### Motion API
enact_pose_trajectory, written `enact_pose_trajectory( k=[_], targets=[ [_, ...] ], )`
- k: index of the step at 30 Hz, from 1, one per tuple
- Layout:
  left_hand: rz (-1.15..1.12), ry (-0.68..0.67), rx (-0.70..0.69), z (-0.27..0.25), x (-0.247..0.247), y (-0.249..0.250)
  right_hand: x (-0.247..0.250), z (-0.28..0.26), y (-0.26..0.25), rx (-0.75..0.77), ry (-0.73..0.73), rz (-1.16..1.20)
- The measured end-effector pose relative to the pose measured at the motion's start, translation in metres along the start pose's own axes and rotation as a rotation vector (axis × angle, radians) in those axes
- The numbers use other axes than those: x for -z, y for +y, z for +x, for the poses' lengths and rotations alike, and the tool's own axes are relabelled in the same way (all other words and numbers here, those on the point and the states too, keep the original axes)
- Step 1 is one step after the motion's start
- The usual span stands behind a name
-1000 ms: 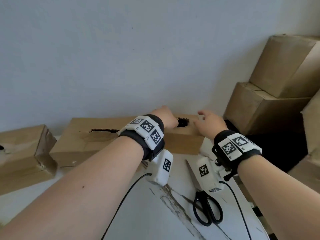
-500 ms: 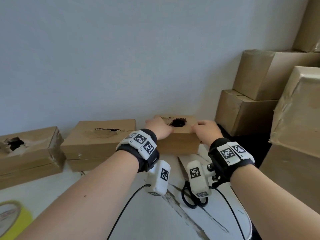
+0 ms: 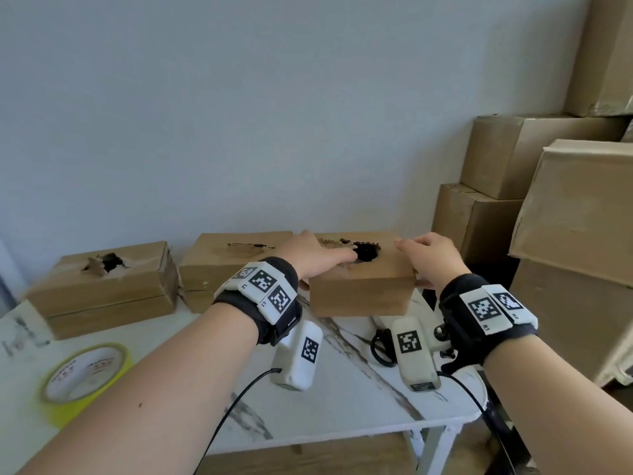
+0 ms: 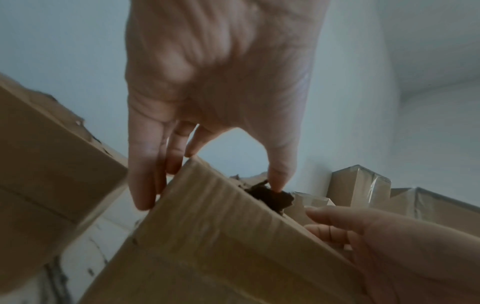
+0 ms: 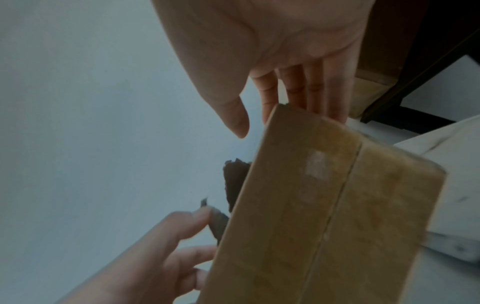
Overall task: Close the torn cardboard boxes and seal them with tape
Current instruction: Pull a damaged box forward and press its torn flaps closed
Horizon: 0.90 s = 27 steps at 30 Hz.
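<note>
Three torn brown cardboard boxes sit on a white marble table (image 3: 342, 406). Both hands hold the rightmost torn box (image 3: 359, 296) (image 4: 207, 236) (image 5: 324, 205), which has a ragged dark hole (image 3: 366, 252) in its top. My left hand (image 3: 318, 258) (image 4: 221, 82) wraps its left end, fingers down the side and thumb tip at the hole's edge. My right hand (image 3: 431, 255) (image 5: 272, 51) lays straight fingers against the right end, its thumb hovering just above the top. A yellow tape roll (image 3: 85, 375) lies at the table's front left.
Two more torn boxes, the left box (image 3: 102, 282) and the middle box (image 3: 233, 255), stand along the wall. Black scissors (image 3: 382, 347) lie under my right wrist. Large stacked cartons (image 3: 575, 234) fill the right side beside the table's edge.
The rightmost box has come forward from the wall between both hands, away from the middle box. My view has pulled back, bringing the tape roll into sight.
</note>
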<state>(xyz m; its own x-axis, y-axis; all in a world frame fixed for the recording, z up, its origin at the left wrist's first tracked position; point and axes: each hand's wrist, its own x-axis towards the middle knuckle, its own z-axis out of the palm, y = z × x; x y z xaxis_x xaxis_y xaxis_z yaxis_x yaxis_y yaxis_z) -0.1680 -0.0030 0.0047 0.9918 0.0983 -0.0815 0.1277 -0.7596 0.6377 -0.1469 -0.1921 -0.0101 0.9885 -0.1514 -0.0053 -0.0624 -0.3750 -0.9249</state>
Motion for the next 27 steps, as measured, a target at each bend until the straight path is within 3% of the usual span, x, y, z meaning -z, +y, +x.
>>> enact_pose_trajectory(
  k=[8, 14, 18, 21, 27],
  targets=[
    [-0.016, -0.178, 0.179, -0.046, 0.011, -0.043, -0.021, -0.043, 0.006, -0.046, -0.208, -0.066],
    [-0.03, -0.225, 0.235, -0.065, 0.031, -0.077, -0.055, -0.059, 0.004, -0.056, -0.327, -0.14],
    [-0.171, -0.127, 0.28, -0.07, 0.039, -0.1, -0.082, -0.062, 0.001, -0.044, -0.365, -0.142],
    [-0.154, -0.05, 0.27, -0.066, 0.046, -0.116, -0.099, -0.06, -0.003, -0.021, -0.358, -0.176],
    [-0.032, 0.047, 0.15, -0.048, 0.057, -0.13, -0.123, -0.058, -0.028, 0.235, -0.222, -0.292]
  ],
)
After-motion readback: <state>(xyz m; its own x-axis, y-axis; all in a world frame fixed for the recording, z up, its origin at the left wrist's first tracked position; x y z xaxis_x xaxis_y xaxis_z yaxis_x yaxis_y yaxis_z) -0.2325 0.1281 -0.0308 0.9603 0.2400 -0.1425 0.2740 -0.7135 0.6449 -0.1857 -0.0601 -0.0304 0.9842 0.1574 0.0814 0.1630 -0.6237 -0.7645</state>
